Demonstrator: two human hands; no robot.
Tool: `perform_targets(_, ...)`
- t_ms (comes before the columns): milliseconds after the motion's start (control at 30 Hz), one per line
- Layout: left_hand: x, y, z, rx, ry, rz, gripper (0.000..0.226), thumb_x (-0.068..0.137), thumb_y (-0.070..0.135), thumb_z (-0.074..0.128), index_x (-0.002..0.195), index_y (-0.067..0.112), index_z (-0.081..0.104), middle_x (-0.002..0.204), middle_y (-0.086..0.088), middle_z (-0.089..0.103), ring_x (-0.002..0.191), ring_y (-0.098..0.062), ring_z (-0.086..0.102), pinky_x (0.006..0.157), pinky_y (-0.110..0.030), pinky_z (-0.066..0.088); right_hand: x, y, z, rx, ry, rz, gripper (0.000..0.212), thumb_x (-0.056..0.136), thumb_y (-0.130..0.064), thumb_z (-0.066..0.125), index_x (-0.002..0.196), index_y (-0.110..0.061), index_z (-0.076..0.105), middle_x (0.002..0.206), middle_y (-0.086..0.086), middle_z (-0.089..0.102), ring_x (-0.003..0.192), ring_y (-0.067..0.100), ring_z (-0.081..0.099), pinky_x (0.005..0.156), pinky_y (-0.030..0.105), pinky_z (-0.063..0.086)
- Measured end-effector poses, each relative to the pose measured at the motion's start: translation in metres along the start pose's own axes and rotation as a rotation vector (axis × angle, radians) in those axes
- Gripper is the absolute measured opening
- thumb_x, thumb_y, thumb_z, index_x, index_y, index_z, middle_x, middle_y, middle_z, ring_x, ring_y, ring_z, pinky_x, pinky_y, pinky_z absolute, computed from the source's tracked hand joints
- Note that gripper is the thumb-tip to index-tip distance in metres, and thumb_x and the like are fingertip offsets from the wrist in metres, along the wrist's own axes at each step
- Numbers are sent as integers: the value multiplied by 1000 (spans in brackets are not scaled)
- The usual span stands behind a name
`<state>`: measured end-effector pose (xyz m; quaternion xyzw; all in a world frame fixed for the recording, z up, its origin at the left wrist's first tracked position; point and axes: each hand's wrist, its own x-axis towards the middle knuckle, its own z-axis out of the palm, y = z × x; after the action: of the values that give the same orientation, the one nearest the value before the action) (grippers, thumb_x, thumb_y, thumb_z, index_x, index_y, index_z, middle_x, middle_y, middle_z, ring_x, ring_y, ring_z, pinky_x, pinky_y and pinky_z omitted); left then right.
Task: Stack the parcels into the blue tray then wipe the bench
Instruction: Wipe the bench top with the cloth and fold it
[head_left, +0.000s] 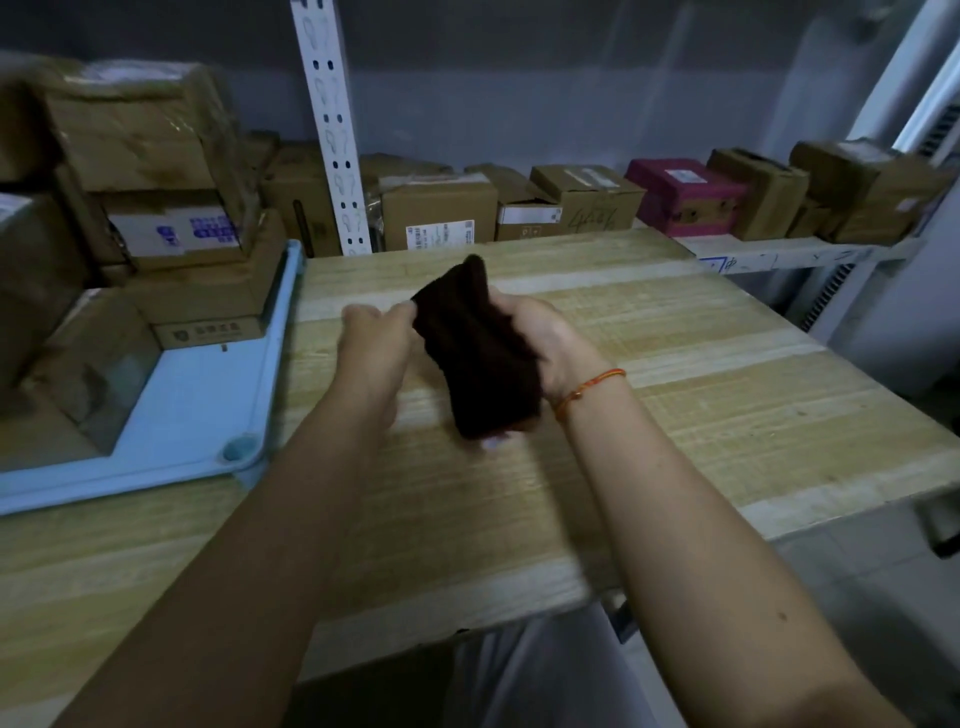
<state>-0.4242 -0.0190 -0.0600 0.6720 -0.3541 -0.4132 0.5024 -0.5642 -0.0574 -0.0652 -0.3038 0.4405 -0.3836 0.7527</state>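
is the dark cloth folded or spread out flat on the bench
Folded, or at least bunched: the dark cloth is a thick narrow wad held above the bench between left hand and right hand.

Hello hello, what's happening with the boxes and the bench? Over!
Both hands, left and right, grip the dark cloth above the bench. Parcels stacked in blue tray. Nothing on the bench ahead.

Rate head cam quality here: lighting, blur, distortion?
Head view: dim and underexposed, so the dark cloth shows no texture; motion blur on the stacked parcels at left; wide-angle bowing on the shelf upright and bench edges; no glare; both hands fairly sharp.
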Motion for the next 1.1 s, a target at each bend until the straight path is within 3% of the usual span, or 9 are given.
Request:
perform_targets(133,-4,-12,13,-137,-376,-249,23,97,25,57,114,10,58,99,-9,68,82,-20,68,84,-38,56,0,4,-26,-53,18,129,49,102,-45,39,102,-3,64,83,19,72,69,29,71,59,37,59)
perform_targets(300,1,-19,20,-130,-251,-123,21,98,7,52,116,7,62,88,-4,67,64,-12,58,45,-22,46,1,9,-37,40,104,48,38,102,-32,46,98,0,65,80,20,73,65,27,73,60,41,60)
perform_targets(367,1,-12,16,-164,-179,-71,24,99,5,47,117,12,62,96,-3,67,67,-10,59,43,-18,46,-5,6,-35,93,90,-38,28,102,-20,48,92,0,64,74,15,73,62,24,73,58,38,60)
perform_targets(533,-15,12,10,-322,-273,10,40,99,46,47,126,18,54,113,-3,65,104,-20,65,91,-39,55,-17,-2,-7,39,42,-289,21,101,-11,48,107,-1,66,94,19,71,80,27,72,71,39,60)
perform_targets(600,-19,20,10,-277,-417,89,60,86,65,53,124,18,58,113,0,66,110,-17,63,97,-38,51,-21,-3,4,-30,30,-379,26,101,-14,50,119,-1,64,101,19,72,90,29,71,81,42,59)
perform_targets(700,-20,22,9,-106,-527,182,70,73,59,74,129,21,55,118,2,68,109,-15,65,96,-34,51,-25,-2,17,-157,30,-426,37,95,-30,61,121,-3,64,111,18,71,102,30,70,88,42,58)
perform_targets(833,-18,20,10,-162,-424,121,28,98,37,54,115,18,63,108,-1,71,101,-16,67,88,-32,53,-25,3,20,-61,105,-489,35,90,-13,68,121,3,62,109,23,70,95,31,70,77,36,61)
perform_targets(933,-10,26,-2,-353,-340,-28,29,102,34,46,109,14,66,102,-4,74,100,-21,67,91,-40,52,-30,-4,13,35,86,-467,30,93,-15,65,118,2,65,102,17,72,87,26,72,67,33,61)
perform_targets(1100,-6,43,-18,-382,-278,77,26,102,31,46,99,17,67,87,2,76,82,-13,73,63,-28,56,-28,-17,0,-112,152,-546,26,97,-17,60,119,-5,65,114,16,71,106,29,69,90,41,57)
